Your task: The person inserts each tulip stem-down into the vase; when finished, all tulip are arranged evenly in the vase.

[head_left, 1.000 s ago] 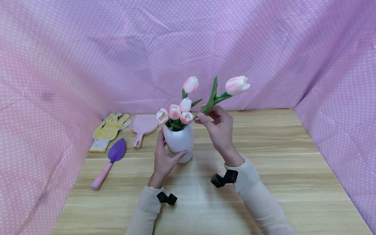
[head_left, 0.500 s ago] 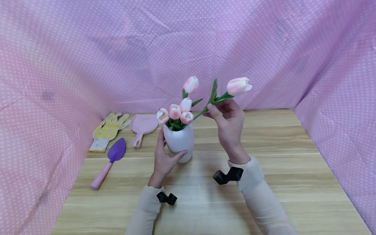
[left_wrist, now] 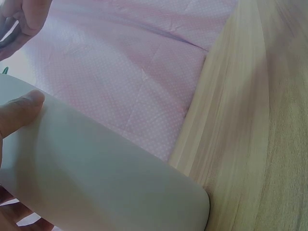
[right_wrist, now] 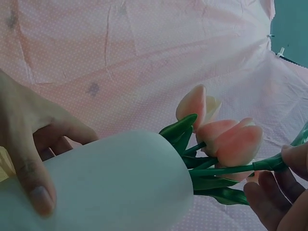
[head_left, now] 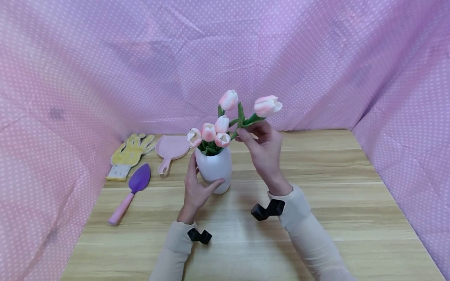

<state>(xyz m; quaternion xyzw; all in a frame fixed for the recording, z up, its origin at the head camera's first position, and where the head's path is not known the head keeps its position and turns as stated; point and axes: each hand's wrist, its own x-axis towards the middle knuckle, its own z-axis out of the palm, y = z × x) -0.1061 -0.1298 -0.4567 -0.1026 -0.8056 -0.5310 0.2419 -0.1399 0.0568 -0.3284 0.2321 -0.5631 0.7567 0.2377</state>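
My left hand (head_left: 197, 193) grips a white vase (head_left: 215, 168) by its side, thumb across the front. Its base meets the wooden table in the left wrist view. Several pink-and-white tulips (head_left: 209, 132) fill the vase mouth, one rising higher than the others. My right hand (head_left: 265, 152) pinches another tulip (head_left: 267, 106) by its green stem, right of the bunch. In the right wrist view this stem (right_wrist: 226, 170) runs into the vase mouth between the leaves; its lower end is hidden inside. The held bloom leans out to the right.
On the left of the wooden table (head_left: 337, 218) lie a yellow-and-white glove (head_left: 128, 156), a pink dustpan-like scoop (head_left: 172, 148) and a purple trowel (head_left: 140, 179) with a pink handle. Pink dotted cloth (head_left: 175, 58) hangs behind and at both sides.
My right hand first shifted right and higher up the stem, then came back left with the tulip. The bloom now sits nearer the bunch and slightly lower. My left hand and the vase stay put.
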